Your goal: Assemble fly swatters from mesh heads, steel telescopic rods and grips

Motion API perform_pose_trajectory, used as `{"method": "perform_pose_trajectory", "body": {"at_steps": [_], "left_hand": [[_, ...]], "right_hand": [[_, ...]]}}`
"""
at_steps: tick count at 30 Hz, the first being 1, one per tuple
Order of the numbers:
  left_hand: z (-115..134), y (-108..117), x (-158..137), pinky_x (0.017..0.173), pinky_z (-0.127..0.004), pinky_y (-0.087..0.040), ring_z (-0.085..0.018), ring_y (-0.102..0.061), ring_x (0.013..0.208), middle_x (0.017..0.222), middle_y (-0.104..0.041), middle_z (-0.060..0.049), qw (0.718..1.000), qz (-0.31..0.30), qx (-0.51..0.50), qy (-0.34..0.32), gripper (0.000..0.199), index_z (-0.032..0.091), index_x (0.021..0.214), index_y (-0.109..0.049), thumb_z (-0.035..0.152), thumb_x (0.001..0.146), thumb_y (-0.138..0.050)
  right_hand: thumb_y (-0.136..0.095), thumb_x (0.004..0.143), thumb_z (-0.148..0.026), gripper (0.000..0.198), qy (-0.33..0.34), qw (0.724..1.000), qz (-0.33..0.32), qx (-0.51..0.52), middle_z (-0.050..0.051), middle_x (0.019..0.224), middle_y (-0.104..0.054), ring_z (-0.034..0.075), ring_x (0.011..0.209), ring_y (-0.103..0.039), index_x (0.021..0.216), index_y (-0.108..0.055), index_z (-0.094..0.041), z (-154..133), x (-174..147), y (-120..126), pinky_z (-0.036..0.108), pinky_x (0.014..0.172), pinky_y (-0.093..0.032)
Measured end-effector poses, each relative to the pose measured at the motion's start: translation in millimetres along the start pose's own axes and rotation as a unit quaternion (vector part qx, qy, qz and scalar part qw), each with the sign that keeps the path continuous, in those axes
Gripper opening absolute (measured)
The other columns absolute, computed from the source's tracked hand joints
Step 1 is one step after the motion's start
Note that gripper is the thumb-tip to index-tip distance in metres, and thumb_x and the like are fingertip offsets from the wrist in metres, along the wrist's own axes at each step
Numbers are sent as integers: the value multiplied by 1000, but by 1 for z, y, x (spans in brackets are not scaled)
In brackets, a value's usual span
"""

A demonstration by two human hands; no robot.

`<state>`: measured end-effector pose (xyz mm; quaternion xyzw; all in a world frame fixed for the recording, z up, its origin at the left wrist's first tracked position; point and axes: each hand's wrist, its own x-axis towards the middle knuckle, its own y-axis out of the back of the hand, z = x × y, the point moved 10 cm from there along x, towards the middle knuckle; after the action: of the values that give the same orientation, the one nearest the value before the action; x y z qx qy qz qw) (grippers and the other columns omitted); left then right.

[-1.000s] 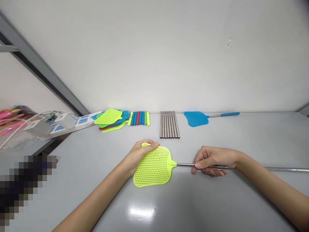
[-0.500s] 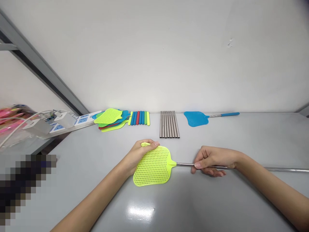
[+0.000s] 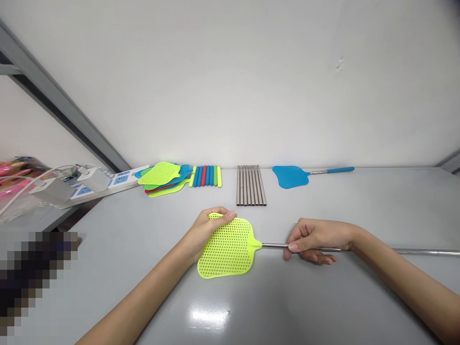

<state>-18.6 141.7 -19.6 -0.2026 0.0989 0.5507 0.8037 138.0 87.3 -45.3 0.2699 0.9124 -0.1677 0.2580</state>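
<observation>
A yellow-green fly swatter head (image 3: 228, 249) with a mesh of small holes is held above the grey table. My left hand (image 3: 212, 227) grips its far left edge, thumb on top and fingers hidden underneath. From the swatter's neck a thin metal rod (image 3: 274, 246) runs right, past my wrist and out of the frame. My right hand (image 3: 311, 242) pinches this rod between thumb and index finger, a short way from the neck; its other fingers curl loosely below.
Along the wall lie stacked swatter heads (image 3: 161, 173), a row of coloured handles (image 3: 205, 176), several metal tubes (image 3: 250, 186) and a blue fly swatter (image 3: 291, 177) with rod and handle. A power strip (image 3: 104, 188) with plugged-in chargers stands at the table's left edge.
Both hands keep the same hold on the swatter head and rod. The whole view has shifted very slightly; nothing else has visibly moved.
</observation>
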Motion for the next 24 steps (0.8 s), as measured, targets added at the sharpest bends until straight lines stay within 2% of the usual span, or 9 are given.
{"method": "perform_pose_trajectory", "body": {"at_steps": [24], "left_hand": [[3, -2, 0, 56, -27, -45, -17, -59, 62, 68, -60, -3, 1000, -5, -1, -12, 19, 16, 70, -53, 32, 69, -61]], "right_hand": [[-53, 78, -32, 27, 1, 1000, -12, 9, -7, 44, -47, 4, 29, -45, 92, -63, -10, 2, 1, 0, 12, 24, -31]]}}
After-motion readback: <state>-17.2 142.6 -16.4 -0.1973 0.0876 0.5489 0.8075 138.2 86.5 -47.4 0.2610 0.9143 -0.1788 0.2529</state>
